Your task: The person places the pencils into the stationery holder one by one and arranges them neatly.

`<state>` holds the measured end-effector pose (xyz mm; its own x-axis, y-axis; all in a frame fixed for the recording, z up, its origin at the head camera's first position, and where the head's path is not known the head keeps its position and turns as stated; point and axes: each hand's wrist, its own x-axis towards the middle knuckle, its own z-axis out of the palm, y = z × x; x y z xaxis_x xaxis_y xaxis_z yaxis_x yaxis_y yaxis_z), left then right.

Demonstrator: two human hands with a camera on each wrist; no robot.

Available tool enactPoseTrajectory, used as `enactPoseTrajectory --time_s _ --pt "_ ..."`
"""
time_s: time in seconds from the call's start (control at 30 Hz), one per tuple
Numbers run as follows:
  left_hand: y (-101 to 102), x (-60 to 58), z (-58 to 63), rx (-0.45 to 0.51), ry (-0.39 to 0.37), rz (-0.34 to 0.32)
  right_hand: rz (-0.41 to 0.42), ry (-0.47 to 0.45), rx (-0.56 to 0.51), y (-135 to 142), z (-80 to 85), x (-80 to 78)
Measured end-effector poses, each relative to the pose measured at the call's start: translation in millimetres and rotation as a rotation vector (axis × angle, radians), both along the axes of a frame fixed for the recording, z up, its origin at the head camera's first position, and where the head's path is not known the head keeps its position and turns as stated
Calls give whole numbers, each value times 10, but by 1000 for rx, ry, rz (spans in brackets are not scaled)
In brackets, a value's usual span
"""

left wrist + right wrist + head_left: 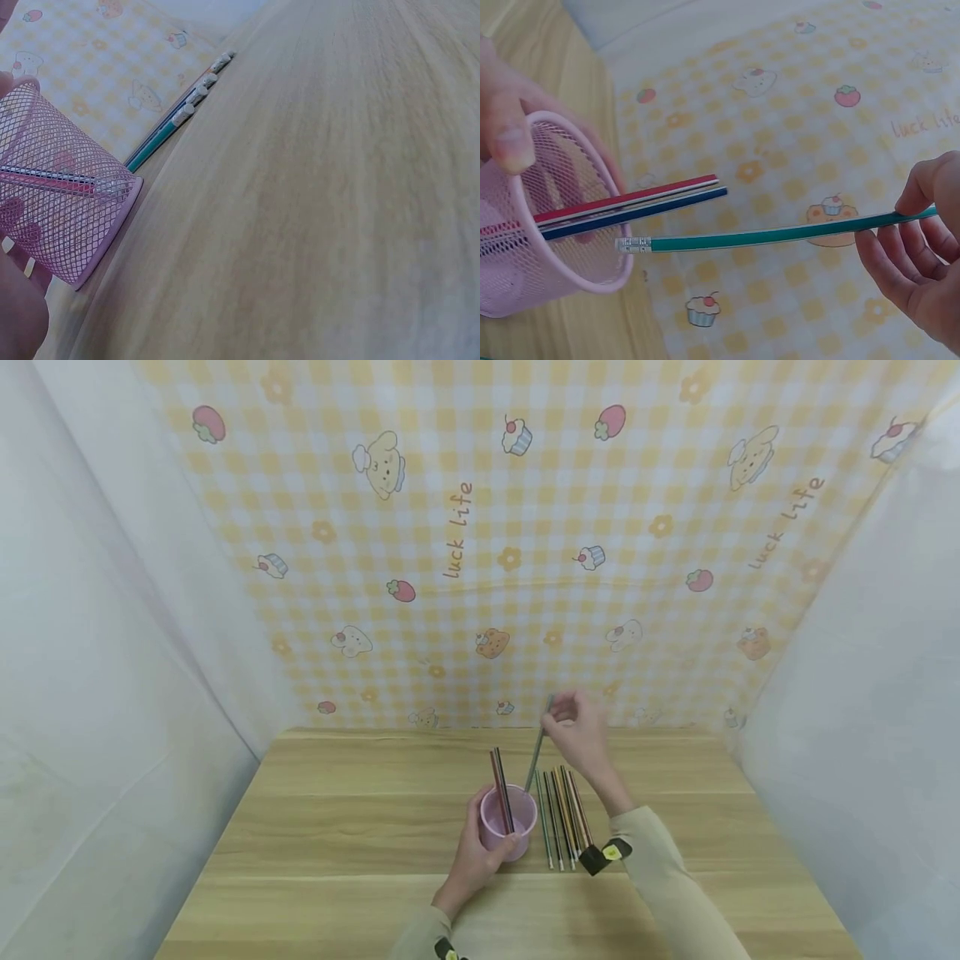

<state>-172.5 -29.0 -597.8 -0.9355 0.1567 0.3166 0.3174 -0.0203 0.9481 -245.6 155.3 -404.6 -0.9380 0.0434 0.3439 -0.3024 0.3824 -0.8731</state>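
And there was the green pencil (757, 236), slim and slightly bowed, a silvery band and pale eraser (624, 245) at its lower end, slanting down to the far right of the cup's mouth! The right hand (581, 735) had it pinched between thumb and fingers near the top, while the left hand (474, 853) was clamped round the cup (64, 217) from the left, thumb at the near rim. A lovely pink mesh thing, that cup, round, solid-rimmed, with a red pencil (630, 199) and a blue pencil (652, 209) leaning inside, and over to the right a row of pencils (557, 818) on the table (337, 835), eraser ends near. But what couldn't we see? Whether the eraser had passed the rim was impossible to tell; a pale strip between red and blue might or might not have been another pencil; mesh blurred their lower ends. The black wrist mount (594, 860) covered part of the row's near right end, so no sure count there, and the left wrist view cut off the cup's left side.
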Motion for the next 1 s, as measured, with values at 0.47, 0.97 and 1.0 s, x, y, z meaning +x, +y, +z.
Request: enactPoseTrajectory --time_s 0.47,0.97,1.0 --pt "2 -31 -8 -31 54 -17 83 56 103 -101 -428 -48" --pt "2 -24 12 -21 49 -18 98 -75 64 -194 -762 -18" --pt "2 -25 9 -22 48 -17 102 -77 62 -199 -775 -13"
